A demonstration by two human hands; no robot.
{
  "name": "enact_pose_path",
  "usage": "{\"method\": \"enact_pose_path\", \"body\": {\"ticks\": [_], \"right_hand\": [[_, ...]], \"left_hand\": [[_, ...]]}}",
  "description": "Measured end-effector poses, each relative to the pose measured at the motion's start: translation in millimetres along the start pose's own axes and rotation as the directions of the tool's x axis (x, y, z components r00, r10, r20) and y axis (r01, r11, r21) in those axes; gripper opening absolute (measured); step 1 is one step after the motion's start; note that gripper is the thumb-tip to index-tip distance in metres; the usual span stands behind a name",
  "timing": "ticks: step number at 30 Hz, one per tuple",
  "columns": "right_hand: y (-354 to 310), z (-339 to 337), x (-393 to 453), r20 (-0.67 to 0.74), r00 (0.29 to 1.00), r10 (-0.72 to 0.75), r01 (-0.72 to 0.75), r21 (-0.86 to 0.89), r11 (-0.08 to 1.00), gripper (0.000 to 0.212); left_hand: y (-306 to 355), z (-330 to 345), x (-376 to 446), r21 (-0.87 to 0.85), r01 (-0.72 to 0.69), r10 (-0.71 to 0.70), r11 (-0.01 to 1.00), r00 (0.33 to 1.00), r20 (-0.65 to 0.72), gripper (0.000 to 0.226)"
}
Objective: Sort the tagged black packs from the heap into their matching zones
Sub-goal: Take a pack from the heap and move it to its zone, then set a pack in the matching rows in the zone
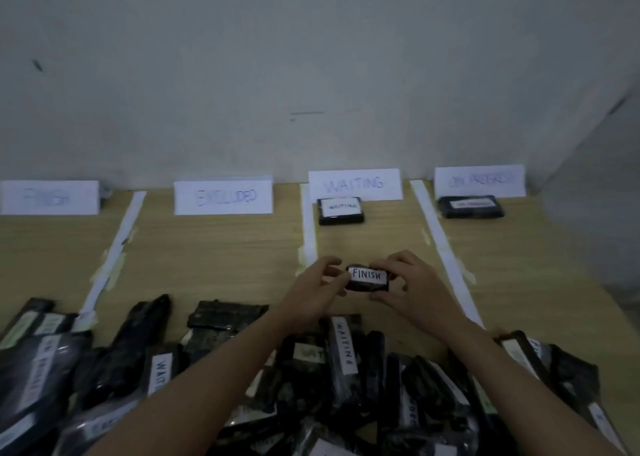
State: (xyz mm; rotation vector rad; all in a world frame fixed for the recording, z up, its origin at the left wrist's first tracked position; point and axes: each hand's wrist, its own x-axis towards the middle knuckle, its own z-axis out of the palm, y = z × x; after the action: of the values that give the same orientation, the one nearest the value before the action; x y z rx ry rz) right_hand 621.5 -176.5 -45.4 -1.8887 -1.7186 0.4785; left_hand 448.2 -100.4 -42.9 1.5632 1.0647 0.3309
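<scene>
A black pack tagged FINISH [369,278] is held above the table between both hands. My left hand [317,291] pinches its left end and my right hand [407,287] grips its right end. A heap of black packs [311,386] with white tags fills the near edge. Four paper zone signs stand at the wall: FINISH [50,197], EXCLUDED [223,196], WAITING [355,184] and IN PROGRESS [479,180]. One WAITING pack [341,210] lies in the WAITING zone and one IN PROGRESS pack [471,206] in its zone.
White tape strips [117,244] [308,227] [440,237] divide the wooden table [214,248] into zones. A grey wall rises behind the signs. The table's right edge [588,275] runs diagonally toward me.
</scene>
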Motion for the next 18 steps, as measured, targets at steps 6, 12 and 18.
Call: {"method": "enact_pose_path", "body": {"ticks": [6,12,18], "right_hand": [[-77,39,41,0.015,0.992,-0.124,0.124,0.016,0.992,0.052],[-178,108,85,0.122,0.951,-0.284,0.282,0.030,0.959,0.052],[-290,200,125,0.254,0.875,-0.412,0.396,0.116,0.911,0.049]], "left_hand": [[-15,-77,-31,-0.187,-0.018,-0.014,0.982,0.986,-0.166,0.012],[-61,-182,-78,-0.258,-0.025,-0.066,0.966,0.939,-0.337,0.011],[-119,-299,-129,-0.272,0.012,-0.140,0.962,0.877,-0.459,0.009]]}}
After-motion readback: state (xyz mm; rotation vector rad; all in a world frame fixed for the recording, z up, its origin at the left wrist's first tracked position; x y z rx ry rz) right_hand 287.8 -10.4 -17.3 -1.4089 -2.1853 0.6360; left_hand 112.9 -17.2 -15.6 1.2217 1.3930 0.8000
